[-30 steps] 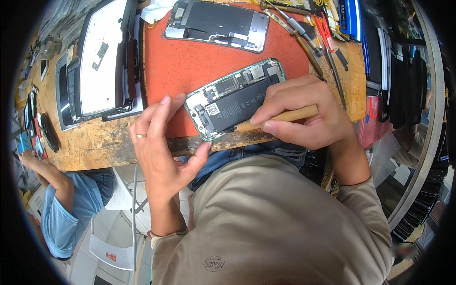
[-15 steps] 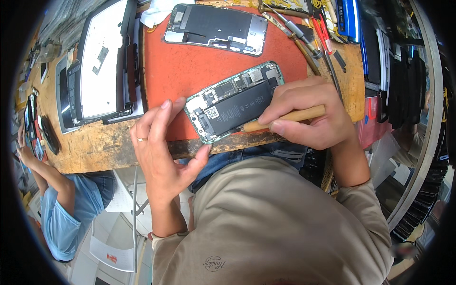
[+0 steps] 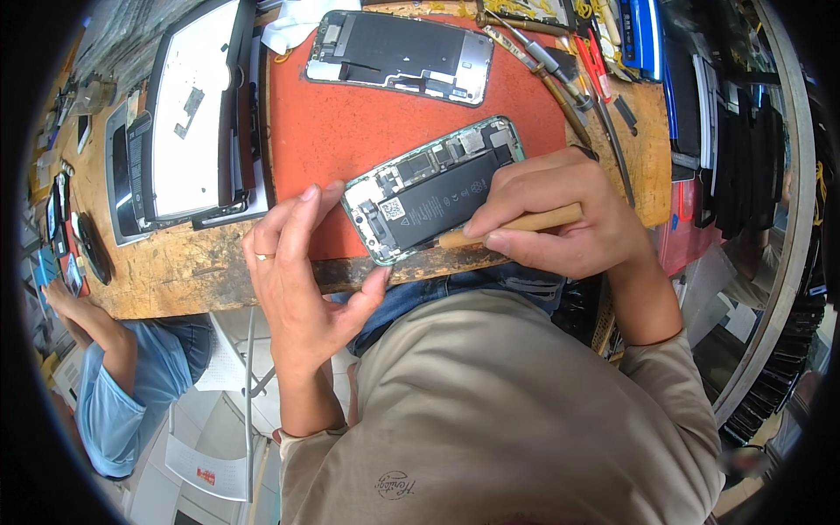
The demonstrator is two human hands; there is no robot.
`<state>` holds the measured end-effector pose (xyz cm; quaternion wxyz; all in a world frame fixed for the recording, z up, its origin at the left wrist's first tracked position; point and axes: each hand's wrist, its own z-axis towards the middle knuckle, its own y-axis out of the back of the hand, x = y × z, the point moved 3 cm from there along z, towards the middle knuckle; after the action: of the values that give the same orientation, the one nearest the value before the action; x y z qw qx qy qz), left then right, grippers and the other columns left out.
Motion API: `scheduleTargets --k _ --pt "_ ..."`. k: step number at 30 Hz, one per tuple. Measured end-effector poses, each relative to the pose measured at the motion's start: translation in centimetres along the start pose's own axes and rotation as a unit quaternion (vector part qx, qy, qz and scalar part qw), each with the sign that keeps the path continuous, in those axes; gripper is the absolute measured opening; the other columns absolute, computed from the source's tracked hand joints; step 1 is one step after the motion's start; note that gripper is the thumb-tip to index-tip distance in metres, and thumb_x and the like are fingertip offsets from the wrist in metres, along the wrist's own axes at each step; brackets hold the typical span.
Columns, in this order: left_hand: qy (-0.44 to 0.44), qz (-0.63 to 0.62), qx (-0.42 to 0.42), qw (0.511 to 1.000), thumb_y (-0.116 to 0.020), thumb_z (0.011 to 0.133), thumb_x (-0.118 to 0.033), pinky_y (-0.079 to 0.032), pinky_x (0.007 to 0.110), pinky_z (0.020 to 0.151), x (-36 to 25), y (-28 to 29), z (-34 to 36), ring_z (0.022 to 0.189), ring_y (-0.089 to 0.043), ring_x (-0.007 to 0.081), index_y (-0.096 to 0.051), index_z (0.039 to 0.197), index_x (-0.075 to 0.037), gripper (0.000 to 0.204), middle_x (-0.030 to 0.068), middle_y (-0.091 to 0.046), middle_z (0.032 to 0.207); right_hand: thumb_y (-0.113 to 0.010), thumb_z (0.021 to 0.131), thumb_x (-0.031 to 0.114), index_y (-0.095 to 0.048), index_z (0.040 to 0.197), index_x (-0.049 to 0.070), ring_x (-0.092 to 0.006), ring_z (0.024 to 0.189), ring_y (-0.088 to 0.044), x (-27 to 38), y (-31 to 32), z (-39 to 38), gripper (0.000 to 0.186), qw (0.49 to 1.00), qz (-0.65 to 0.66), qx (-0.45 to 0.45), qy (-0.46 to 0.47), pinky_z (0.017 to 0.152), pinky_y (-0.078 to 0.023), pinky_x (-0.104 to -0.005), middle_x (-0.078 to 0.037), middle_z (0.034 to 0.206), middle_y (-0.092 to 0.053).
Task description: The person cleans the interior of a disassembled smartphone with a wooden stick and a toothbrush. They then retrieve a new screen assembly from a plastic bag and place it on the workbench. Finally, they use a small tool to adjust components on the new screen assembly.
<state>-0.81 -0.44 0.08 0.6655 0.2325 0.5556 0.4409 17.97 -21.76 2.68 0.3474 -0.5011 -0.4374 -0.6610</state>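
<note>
Head view: opened phone [image 3: 430, 194] lies aslant, long axis rising rightward.

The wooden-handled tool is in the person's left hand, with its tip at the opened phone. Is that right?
Not quite. The head view shows the wooden-handled tool in the person's right hand, not the left hand. Its tip is at the opened phone, as you said.

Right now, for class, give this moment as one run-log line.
left hand: grips phone; right hand: holds tool, tip at phone's near side; panel: on red mat, beyond phone
</note>
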Motion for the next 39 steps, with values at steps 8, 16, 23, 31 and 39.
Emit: scheduleTargets --k 8,16,23,31,39 --pt "-0.001 -0.003 -0.002 1.000 -0.094 0.069 -0.023 -0.037 0.049 0.113 0.0 0.0 0.0 0.131 -0.059 0.0307 -0.047 0.158 -0.004 0.103 0.0108 -0.075 0.141 -0.078 0.089 -0.005 -0.083 0.104 -0.002 -0.0172 0.066 -0.070 0.1 -0.3 0.1 0.016 1.000 0.004 -0.001 -0.011 0.058 -0.048 -0.0305 -0.010 0.082 -0.076" --pt "-0.003 0.003 -0.005 1.000 -0.094 0.069 -0.023 -0.037 0.049 0.113 -0.2 0.1 0.1 0.131 -0.059 0.0306 -0.047 0.158 -0.003 0.102 0.0116 -0.075 0.141 -0.077 0.091 -0.004 -0.083 0.104 -0.002 -0.0168 0.064 -0.068 0.0 -0.6 0.1 0.015 1.000 0.002 -0.007 -0.003 0.056 -0.047 -0.0307 -0.011 0.081 -0.076" --pt "-0.003 0.002 -0.005 1.000 -0.094 0.069 -0.022 -0.037 0.049 0.113 -0.1 0.1 0.1 0.131 -0.060 0.0309 -0.048 0.158 -0.003 0.101 0.0119 -0.075 0.141 -0.078 0.089 -0.005 -0.083 0.104 -0.003 -0.0166 0.064 -0.068 -0.1 -0.6 -0.2 0.016 0.999 0.030 -0.026 -0.013 0.056 -0.047 -0.0307 -0.012 0.083 -0.077" --pt "-0.007 0.011 -0.006 1.000 -0.094 0.069 -0.022 -0.037 0.050 0.113 -0.1 0.0 0.1 0.131 -0.060 0.0311 -0.047 0.159 -0.003 0.103 0.0119 -0.075 0.142 -0.078 0.088 -0.006 -0.083 0.104 -0.003 -0.0172 0.065 -0.069 -0.2 -0.7 -0.2 0.016 0.999 -0.001 -0.027 0.018 0.057 -0.048 -0.0310 -0.013 0.084 -0.078" --pt "-0.013 0.014 -0.006 1.000 -0.094 0.069 -0.022 -0.037 0.049 0.113 -0.1 0.0 0.1 0.132 -0.060 0.0309 -0.046 0.159 -0.003 0.104 0.0117 -0.075 0.142 -0.077 0.091 -0.005 -0.082 0.106 -0.003 -0.0180 0.067 -0.070 0.2 -1.3 0.1 0.016 1.000 0.003 -0.011 0.004 0.058 -0.048 -0.0310 -0.012 0.084 -0.077"
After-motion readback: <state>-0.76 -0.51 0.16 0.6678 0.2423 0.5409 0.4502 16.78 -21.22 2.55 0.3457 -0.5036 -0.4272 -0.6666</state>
